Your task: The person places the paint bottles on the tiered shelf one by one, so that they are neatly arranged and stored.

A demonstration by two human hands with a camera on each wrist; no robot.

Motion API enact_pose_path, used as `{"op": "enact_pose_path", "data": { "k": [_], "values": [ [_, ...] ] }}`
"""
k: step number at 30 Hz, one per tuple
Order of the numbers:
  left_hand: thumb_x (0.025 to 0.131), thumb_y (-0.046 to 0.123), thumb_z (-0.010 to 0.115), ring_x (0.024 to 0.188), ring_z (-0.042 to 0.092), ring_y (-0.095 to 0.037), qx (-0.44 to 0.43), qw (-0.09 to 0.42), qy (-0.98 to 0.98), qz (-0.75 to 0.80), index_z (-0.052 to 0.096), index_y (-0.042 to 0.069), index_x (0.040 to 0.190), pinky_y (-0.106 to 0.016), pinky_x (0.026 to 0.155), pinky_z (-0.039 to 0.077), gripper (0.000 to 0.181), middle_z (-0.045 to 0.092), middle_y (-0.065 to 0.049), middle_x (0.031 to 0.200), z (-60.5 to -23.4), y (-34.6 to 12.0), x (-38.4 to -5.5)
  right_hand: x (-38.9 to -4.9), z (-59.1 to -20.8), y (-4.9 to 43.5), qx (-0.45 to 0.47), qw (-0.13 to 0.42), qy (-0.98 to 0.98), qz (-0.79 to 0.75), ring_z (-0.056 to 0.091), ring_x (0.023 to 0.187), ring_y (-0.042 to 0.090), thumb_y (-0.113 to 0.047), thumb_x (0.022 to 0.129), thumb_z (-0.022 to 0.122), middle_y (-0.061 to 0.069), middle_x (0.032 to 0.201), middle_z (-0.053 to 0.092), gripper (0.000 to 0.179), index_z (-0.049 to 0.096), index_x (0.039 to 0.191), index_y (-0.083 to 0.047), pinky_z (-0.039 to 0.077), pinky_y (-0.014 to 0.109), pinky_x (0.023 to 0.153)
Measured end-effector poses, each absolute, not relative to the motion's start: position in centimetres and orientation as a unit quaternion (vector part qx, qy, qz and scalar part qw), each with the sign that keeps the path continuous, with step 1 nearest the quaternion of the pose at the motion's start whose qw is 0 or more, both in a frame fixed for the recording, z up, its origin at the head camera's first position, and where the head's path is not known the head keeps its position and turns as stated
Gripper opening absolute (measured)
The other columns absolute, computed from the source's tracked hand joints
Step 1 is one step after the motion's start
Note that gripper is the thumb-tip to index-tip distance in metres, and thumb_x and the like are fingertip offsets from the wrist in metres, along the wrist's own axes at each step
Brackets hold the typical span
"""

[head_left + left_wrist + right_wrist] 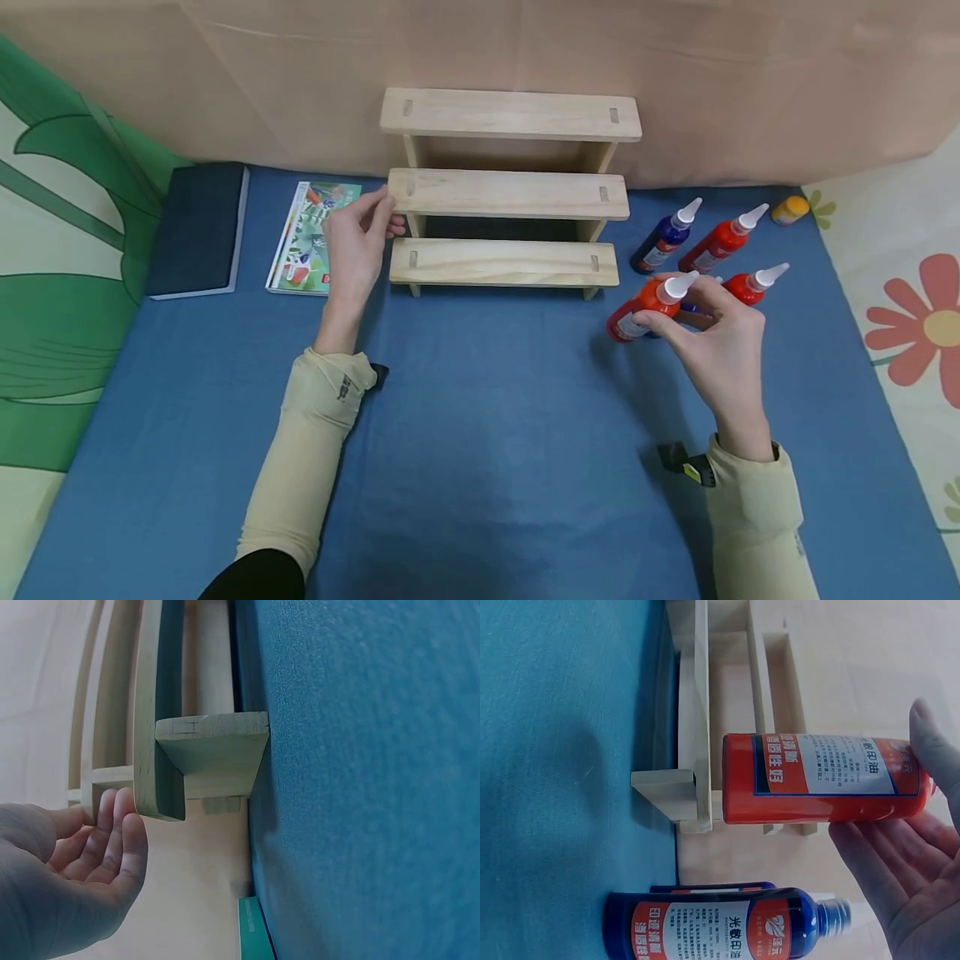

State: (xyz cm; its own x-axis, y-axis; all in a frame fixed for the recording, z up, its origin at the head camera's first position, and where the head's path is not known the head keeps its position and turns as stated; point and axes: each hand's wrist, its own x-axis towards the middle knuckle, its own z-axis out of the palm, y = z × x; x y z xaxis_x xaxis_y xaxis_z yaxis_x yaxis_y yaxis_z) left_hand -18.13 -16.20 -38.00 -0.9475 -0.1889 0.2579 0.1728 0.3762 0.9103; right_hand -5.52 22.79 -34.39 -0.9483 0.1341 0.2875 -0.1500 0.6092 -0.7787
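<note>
Pale sleeves (pixel 300 467) reach in — the left hand (pixel 354 250) pinching the wooden stand (pixel 510 194), the right hand (pixel 723 337) gripping a raised red bottle (pixel 648 298) — and one careless brush could topple the neighbouring bottles (pixel 718 243).

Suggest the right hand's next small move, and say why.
Probably shift the held red bottle left, over the lowest step of the wooden rack: the right hand holds it above the blue cloth, near the rack's right end, while the left hand pinches its left end, perhaps steadying it.
</note>
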Motion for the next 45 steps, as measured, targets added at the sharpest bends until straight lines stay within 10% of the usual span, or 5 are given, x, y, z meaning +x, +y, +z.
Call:
{"op": "enact_pose_path", "data": {
  "k": [45],
  "values": [
    [0.111,0.020,0.063,0.080,0.071,-0.011,0.012,0.155,-0.819,-0.551,0.069,-0.003,0.139,-0.019,0.082,0.060,0.037,0.076,-0.023,0.107,-38.2,-16.2,-18.3,-13.3,-31.0,18.8,-0.020,0.247,-0.852,0.462,0.071,0.115,0.019,-0.027,0.095,0.085,0.005,0.127,0.076,0.044,0.075,0.133,-0.006,0.059,0.025,0.096]
  ]
}}
